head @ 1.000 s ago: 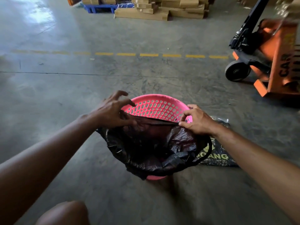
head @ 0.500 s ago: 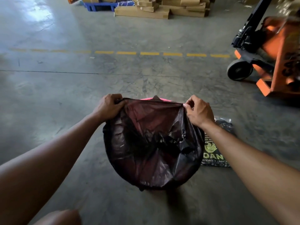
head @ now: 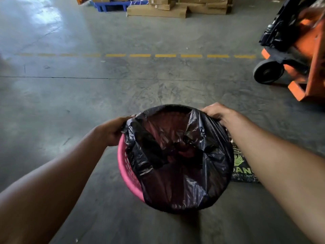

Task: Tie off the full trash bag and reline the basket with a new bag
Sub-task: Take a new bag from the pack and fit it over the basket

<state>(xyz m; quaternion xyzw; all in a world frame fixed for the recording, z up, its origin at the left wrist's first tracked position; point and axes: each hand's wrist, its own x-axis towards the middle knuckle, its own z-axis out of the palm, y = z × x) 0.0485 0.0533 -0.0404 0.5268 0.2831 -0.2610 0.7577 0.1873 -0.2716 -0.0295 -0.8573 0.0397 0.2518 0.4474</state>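
Observation:
A pink perforated basket [head: 126,170] stands on the concrete floor in front of me. A thin black trash bag [head: 177,159] hangs inside it, its mouth stretched over the far, right and near rim; the left rim shows bare pink. My left hand [head: 112,132] grips the bag's edge at the basket's left side. At the far right of the rim, my right hand [head: 217,112] holds the bag's edge down. The basket's inside is hidden under the dark plastic.
A flat printed black packet [head: 244,166] lies on the floor just right of the basket, partly under my right arm. An orange pallet jack [head: 299,55] stands at the right. Stacked cardboard boxes [head: 158,9] and a blue pallet [head: 110,5] sit far back, beyond a dashed yellow line [head: 165,55].
The bag's mouth went from bunched at the near rim to stretched across the basket and down over its far rim. Both hands moved outward to the basket's sides.

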